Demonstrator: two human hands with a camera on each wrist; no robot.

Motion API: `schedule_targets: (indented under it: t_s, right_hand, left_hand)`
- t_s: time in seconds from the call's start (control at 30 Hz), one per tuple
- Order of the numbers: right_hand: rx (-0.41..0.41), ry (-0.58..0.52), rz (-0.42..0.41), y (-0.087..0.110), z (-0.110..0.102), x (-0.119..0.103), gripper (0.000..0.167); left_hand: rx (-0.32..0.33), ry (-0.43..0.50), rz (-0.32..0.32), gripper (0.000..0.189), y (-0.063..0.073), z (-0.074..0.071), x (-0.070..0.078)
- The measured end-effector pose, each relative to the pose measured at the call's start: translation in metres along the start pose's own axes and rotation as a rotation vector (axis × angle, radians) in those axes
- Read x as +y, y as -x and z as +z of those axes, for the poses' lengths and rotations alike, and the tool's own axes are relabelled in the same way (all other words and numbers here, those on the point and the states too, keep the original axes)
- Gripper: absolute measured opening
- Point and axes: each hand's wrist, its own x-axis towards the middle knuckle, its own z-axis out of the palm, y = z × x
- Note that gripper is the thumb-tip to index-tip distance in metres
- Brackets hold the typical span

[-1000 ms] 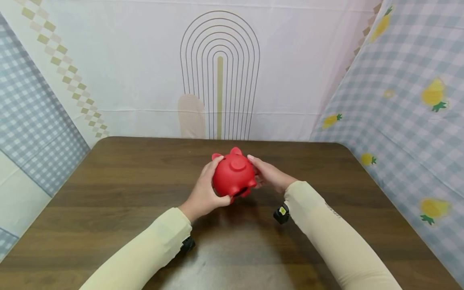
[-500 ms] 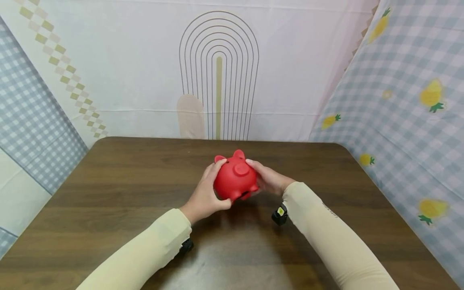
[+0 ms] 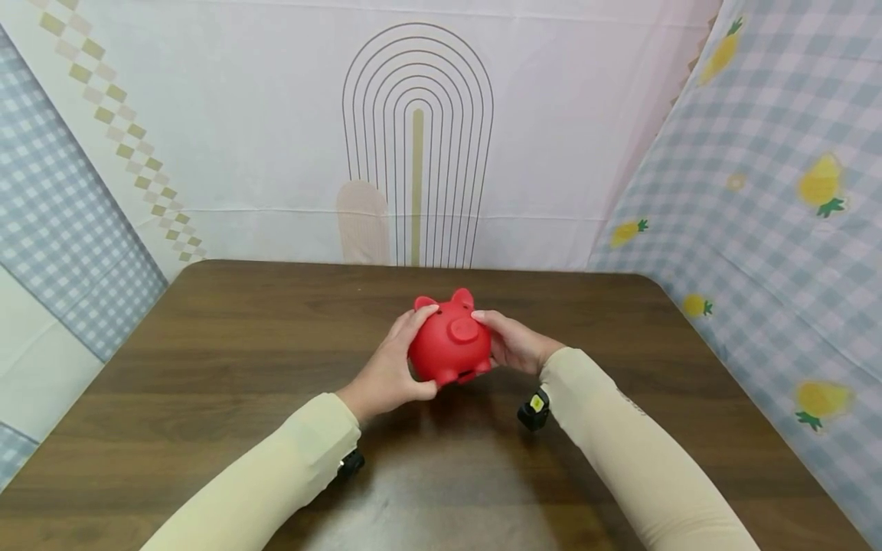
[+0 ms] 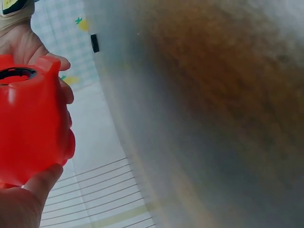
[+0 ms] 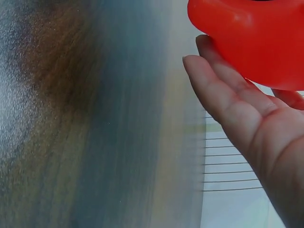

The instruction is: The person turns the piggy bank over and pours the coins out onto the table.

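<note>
A round red piggy bank is held between both hands above the middle of the table, snout towards the head camera and feet down. The left hand grips its left side, fingers over the upper side by an ear and thumb by a front foot. On the other side the right hand holds it, thumb near the eye and the remaining fingers mostly hidden behind it. A black-rimmed round opening shows in the underside of the piggy bank in the left wrist view. Extended fingers support its side in the right wrist view.
The dark wooden table has rounded far corners. Behind it hangs a white cloth with arch lines, and a checked cloth with pineapples hangs on the right. Each wrist carries a small black camera.
The piggy bank has tipped so that its snout and eyes face the head camera more and its dark underside shows less. It has shifted slightly right and nearer, both hands keeping hold.
</note>
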Motion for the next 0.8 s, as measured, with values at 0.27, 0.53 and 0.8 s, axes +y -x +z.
schedule_targets:
  t_s: [0.27,0.53,0.8]
  right_hand:
    - [0.057,-0.025,-0.073,-0.001,0.003,0.002,0.056]
    - [0.116,-0.054,-0.134,-0.004,0.004,0.003,0.055]
    - [0.221,-0.075,-0.13,0.0,0.005,0.003,0.06]
  left_hand:
    - [-0.021,0.006,-0.056,0.1,-0.003,-0.004,0.001]
    - [-0.051,0.046,-0.09,0.099,-0.007,-0.01,0.002]
    - [-0.018,0.098,-0.076,0.093,-0.009,-0.017,0.002]
